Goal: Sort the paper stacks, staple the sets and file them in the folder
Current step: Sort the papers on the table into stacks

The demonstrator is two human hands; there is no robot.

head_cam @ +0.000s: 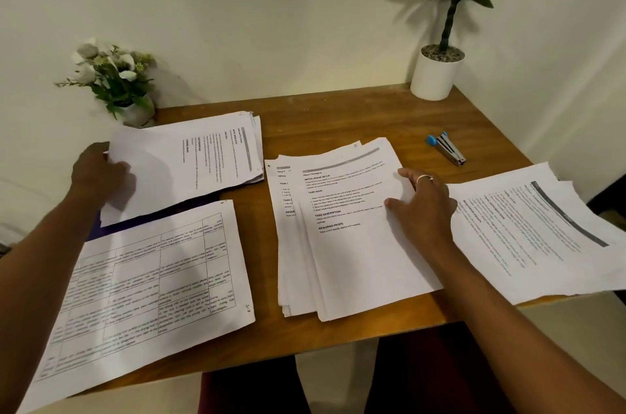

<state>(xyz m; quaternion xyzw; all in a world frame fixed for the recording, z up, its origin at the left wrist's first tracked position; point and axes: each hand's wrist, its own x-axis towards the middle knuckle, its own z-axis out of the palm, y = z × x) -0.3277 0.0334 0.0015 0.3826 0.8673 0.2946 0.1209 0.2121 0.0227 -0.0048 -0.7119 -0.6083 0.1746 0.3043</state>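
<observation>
Grips smooth white sheet [162, 173] at upper left with left hand [98, 169]; presses fanned rectangular paper stack [355, 254] at centre with flat right hand [423, 200].

Head-worn view, down onto table [338, 115]

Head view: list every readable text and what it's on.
"INITIAL SCENE SETUP": top sheet of the middle white paper stack.
"TASK GOAL": same sheet.
"TASK DESCRIPTION": same sheet.
"REQUIRED PROPS": same sheet; also sideways on the right white paper stack.
Body text everywhere, the near-left white table-grid sheet and the far-left white paper stack: too small or blurred.
Blue-and-black stapler: no legible marking.
</observation>
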